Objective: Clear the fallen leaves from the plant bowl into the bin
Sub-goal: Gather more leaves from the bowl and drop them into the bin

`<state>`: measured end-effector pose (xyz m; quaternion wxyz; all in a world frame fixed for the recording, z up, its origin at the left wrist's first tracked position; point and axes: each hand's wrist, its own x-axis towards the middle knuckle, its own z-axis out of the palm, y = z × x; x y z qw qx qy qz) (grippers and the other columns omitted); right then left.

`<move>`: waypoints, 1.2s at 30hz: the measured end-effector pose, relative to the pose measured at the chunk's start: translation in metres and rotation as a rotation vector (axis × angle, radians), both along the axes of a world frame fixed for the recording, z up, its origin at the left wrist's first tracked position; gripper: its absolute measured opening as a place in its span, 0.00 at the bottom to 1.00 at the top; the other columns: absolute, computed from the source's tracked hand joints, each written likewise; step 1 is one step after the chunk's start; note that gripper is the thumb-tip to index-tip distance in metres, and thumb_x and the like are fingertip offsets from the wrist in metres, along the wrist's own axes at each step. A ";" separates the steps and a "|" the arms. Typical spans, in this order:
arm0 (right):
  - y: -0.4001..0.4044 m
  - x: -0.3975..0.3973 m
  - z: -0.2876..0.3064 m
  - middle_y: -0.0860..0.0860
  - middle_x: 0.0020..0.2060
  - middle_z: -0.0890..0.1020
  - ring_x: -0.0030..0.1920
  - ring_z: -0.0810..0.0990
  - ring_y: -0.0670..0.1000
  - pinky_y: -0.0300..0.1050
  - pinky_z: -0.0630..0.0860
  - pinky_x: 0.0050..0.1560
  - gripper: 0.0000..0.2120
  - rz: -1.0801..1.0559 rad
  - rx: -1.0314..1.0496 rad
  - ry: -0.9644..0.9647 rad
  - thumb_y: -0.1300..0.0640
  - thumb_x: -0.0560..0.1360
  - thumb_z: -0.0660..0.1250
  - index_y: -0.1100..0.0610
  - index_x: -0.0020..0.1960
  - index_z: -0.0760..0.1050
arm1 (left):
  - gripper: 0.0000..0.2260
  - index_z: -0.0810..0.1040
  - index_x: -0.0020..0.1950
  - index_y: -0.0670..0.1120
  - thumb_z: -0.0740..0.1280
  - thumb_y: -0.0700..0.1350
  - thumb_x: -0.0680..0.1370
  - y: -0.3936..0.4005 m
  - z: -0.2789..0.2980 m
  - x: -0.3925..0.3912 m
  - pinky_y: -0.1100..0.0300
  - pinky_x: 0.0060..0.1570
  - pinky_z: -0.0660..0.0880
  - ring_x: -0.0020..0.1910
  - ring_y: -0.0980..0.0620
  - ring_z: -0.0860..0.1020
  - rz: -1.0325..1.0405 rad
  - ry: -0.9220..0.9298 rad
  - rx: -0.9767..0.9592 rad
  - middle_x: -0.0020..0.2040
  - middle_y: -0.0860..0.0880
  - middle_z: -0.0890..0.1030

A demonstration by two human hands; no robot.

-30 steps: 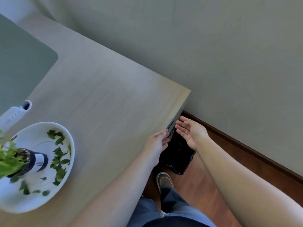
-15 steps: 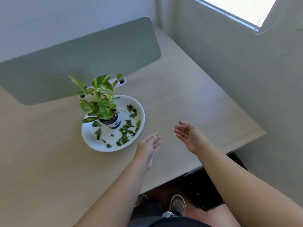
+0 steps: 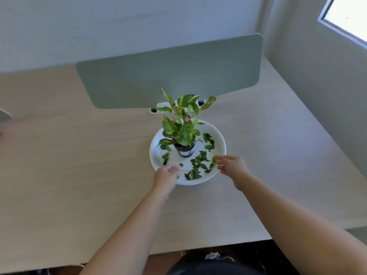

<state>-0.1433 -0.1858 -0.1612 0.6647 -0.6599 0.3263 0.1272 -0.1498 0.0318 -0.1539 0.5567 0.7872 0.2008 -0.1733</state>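
A white plant bowl (image 3: 219, 142) sits mid-desk with a small black pot (image 3: 185, 150) of a green plant (image 3: 181, 124) standing in it. Several dark fallen leaves (image 3: 198, 162) lie scattered over the bowl's floor, mostly on the near and right side. My left hand (image 3: 167, 173) rests over the near-left rim, fingers pointing into the bowl above a few leaves. At the right rim is my right hand (image 3: 232, 167), fingers spread, its tips beside a blurred leaf (image 3: 214, 159). Neither hand visibly holds anything. The bin is out of view.
The bowl stands on a pale wooden desk (image 3: 79, 175). A grey-green divider panel (image 3: 168, 76) stands behind the plant, with a white object (image 3: 156, 108) at its foot. Walls and a window (image 3: 347, 16) close the right side. The desk's front edge runs just before my body.
My view swung from the desk corner and the black bin on the floor back to the bowl. Both hands moved forward from open air to the bowl's near rim.
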 end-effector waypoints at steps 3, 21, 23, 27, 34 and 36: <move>0.011 0.010 0.002 0.50 0.50 0.82 0.44 0.79 0.49 0.40 0.77 0.42 0.14 0.231 -0.329 -0.045 0.58 0.75 0.61 0.52 0.57 0.81 | 0.19 0.74 0.70 0.48 0.64 0.43 0.78 0.020 -0.004 0.029 0.63 0.58 0.69 0.65 0.50 0.75 -0.227 -0.066 0.269 0.69 0.49 0.75; 0.063 0.053 -0.030 0.48 0.75 0.61 0.72 0.60 0.58 0.51 0.64 0.70 0.26 1.032 -0.964 -0.022 0.54 0.76 0.59 0.47 0.74 0.63 | 0.25 0.77 0.65 0.50 0.73 0.52 0.68 0.031 -0.040 0.086 0.52 0.65 0.68 0.65 0.39 0.68 -0.800 -0.190 0.726 0.67 0.43 0.66; 0.065 0.051 -0.031 0.48 0.71 0.67 0.67 0.67 0.56 0.49 0.68 0.66 0.22 1.073 -0.960 -0.092 0.56 0.76 0.58 0.49 0.70 0.69 | 0.21 0.79 0.61 0.49 0.74 0.51 0.69 0.032 -0.040 0.085 0.53 0.62 0.70 0.61 0.41 0.70 -0.796 -0.200 0.687 0.62 0.44 0.70; 0.060 0.044 -0.029 0.50 0.56 0.82 0.57 0.77 0.53 0.49 0.75 0.57 0.18 1.039 -0.920 -0.243 0.59 0.75 0.57 0.49 0.59 0.80 | 0.10 0.81 0.52 0.51 0.72 0.51 0.72 0.035 -0.042 0.079 0.56 0.51 0.75 0.54 0.49 0.77 -0.841 -0.218 0.586 0.53 0.50 0.74; 0.053 0.054 -0.031 0.49 0.66 0.74 0.64 0.71 0.55 0.49 0.71 0.64 0.19 0.886 -0.931 -0.194 0.60 0.76 0.58 0.49 0.64 0.76 | 0.27 0.73 0.69 0.57 0.71 0.58 0.71 0.040 -0.037 0.092 0.52 0.67 0.66 0.70 0.45 0.64 -0.835 -0.246 0.630 0.69 0.49 0.70; 0.058 0.055 -0.031 0.48 0.69 0.72 0.67 0.68 0.55 0.49 0.67 0.68 0.21 1.000 -0.909 -0.166 0.61 0.76 0.57 0.48 0.66 0.74 | 0.26 0.73 0.69 0.58 0.70 0.59 0.71 0.039 -0.036 0.094 0.52 0.68 0.64 0.69 0.44 0.63 -0.941 -0.225 0.642 0.69 0.50 0.69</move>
